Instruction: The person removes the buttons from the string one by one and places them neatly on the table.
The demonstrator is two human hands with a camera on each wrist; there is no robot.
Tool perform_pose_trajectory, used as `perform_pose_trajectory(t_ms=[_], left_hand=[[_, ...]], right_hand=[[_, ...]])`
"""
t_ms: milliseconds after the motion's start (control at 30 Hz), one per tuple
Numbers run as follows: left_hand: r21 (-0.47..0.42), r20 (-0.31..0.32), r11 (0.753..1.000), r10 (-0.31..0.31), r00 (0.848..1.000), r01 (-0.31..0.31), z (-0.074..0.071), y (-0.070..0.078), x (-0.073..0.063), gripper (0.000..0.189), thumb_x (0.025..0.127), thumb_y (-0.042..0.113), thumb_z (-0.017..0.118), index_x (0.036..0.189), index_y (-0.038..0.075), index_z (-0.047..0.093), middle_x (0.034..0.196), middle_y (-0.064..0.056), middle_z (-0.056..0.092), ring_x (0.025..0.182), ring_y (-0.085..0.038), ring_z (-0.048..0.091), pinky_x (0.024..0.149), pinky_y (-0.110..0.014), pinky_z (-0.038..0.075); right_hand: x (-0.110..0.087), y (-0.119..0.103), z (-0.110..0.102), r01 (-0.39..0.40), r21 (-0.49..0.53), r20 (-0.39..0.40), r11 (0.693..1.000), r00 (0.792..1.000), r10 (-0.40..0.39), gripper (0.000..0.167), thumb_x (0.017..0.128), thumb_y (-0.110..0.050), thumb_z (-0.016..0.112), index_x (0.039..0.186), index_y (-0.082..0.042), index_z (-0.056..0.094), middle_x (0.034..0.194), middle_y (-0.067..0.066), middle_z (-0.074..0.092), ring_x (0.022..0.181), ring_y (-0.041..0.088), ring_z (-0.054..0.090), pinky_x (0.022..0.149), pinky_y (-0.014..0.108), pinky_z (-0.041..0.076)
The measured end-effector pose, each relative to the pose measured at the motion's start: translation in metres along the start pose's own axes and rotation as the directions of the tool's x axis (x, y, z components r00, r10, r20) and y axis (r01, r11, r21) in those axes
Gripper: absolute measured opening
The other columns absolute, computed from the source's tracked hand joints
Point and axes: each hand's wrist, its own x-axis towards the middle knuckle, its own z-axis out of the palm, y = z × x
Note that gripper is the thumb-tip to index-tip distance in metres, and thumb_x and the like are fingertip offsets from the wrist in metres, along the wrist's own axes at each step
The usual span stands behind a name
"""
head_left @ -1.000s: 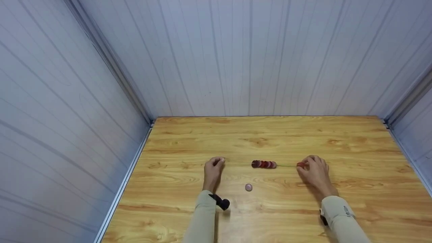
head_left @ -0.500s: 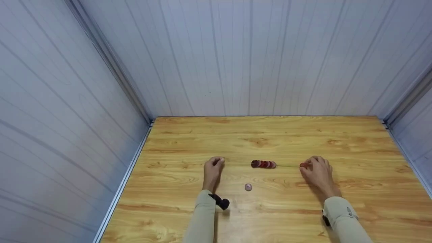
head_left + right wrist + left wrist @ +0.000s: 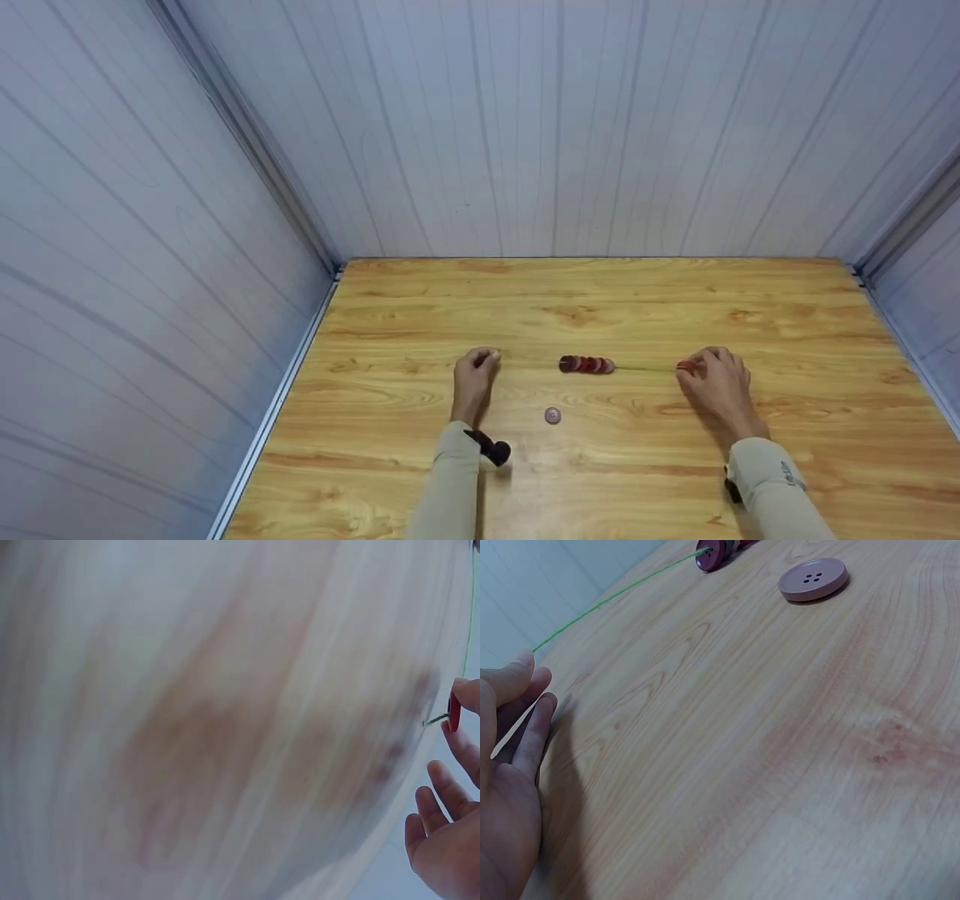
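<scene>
A yellow-brown, wood-grained surface (image 3: 637, 465) is bordered on 3 sides by pale, bluish walls: a back wall (image 3: 517, 127) lined with grooves, a left wall (image 3: 112, 262) and a right wall (image 3: 930, 322). The 2 corners are edged by grey strips (image 3: 249, 142). A faint sheen is cast on the wood.

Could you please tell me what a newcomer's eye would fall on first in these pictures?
Probably the row of red and pink buttons strung on a green cord near the middle of the head view. To either side, the left hand pinches the cord and the right hand pinches a red button. A loose mauve button lies on the wooden table, nearer the person than the row.
</scene>
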Motion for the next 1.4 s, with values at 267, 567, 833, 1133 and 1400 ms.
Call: perform_pose_trajectory(t_ms=[267, 567, 833, 1133, 1400], left_hand=[[-0.019, 0.010, 0.999, 0.038, 0.999, -0.038, -0.002, 0.010, -0.004, 0.022, 0.093, 0.011, 0.062, 0.103, -0.008, 0.067, 0.102, -0.021, 0.067, 0.096, -0.031, 0.062, 0.085, -0.036, 0.051], [-0.045, 0.049, 0.998, 0.040, 0.998, -0.037, -0.005, 0.026, -0.014, 0.025, 0.095, 0.011, 0.059, 0.109, -0.010, 0.064, 0.106, -0.026, 0.065, 0.101, -0.039, 0.061, 0.088, -0.047, 0.050], [-0.011, 0.014, 1.000, 0.009, 1.000, -0.008, -0.001, 0.003, -0.003, 0.024, 0.094, 0.019, 0.062, 0.106, -0.001, 0.068, 0.102, -0.013, 0.068, 0.094, -0.022, 0.063, 0.083, -0.032, 0.052], [-0.041, 0.008, 0.999, -0.013, 1.000, 0.013, 0.000, 0.002, -0.002, 0.021, 0.094, 0.018, 0.062, 0.103, 0.000, 0.068, 0.101, -0.013, 0.068, 0.091, -0.020, 0.063, 0.081, -0.031, 0.052], [0.006, 0.004, 1.000, 0.012, 1.000, -0.012, 0.000, 0.003, -0.002, 0.020, 0.094, 0.018, 0.062, 0.101, 0.002, 0.069, 0.101, -0.011, 0.069, 0.093, -0.021, 0.063, 0.082, -0.032, 0.051]], right_hand=[[-0.001, 0.003, -0.004, -0.030, 0.021, 0.005, 0.999, 1.000, 0.030, 0.030, 0.089, -0.024, 0.068, 0.104, 0.001, 0.061, 0.123, 0.026, 0.047, 0.115, 0.048, 0.036, 0.097, 0.065, 0.021], [-0.002, 0.006, -0.009, -0.050, -0.003, -0.003, 0.999, 0.999, 0.050, 0.032, 0.089, -0.024, 0.067, 0.106, 0.002, 0.060, 0.125, 0.029, 0.046, 0.115, 0.050, 0.035, 0.093, 0.066, 0.024], [-0.004, 0.011, -0.012, -0.052, 0.016, -0.031, 0.999, 0.998, 0.052, 0.030, 0.088, -0.022, 0.067, 0.105, 0.002, 0.060, 0.122, 0.028, 0.047, 0.113, 0.049, 0.036, 0.094, 0.065, 0.024], [-0.005, 0.015, -0.016, -0.074, 0.015, -0.013, 0.997, 0.997, 0.074, 0.032, 0.090, -0.026, 0.065, 0.106, 0.002, 0.060, 0.122, 0.027, 0.046, 0.111, 0.047, 0.036, 0.091, 0.062, 0.026], [-0.005, 0.016, -0.018, -0.078, 0.022, -0.015, 0.997, 0.997, 0.079, 0.033, 0.090, -0.025, 0.066, 0.107, 0.003, 0.060, 0.125, 0.028, 0.045, 0.112, 0.048, 0.035, 0.092, 0.063, 0.025]])
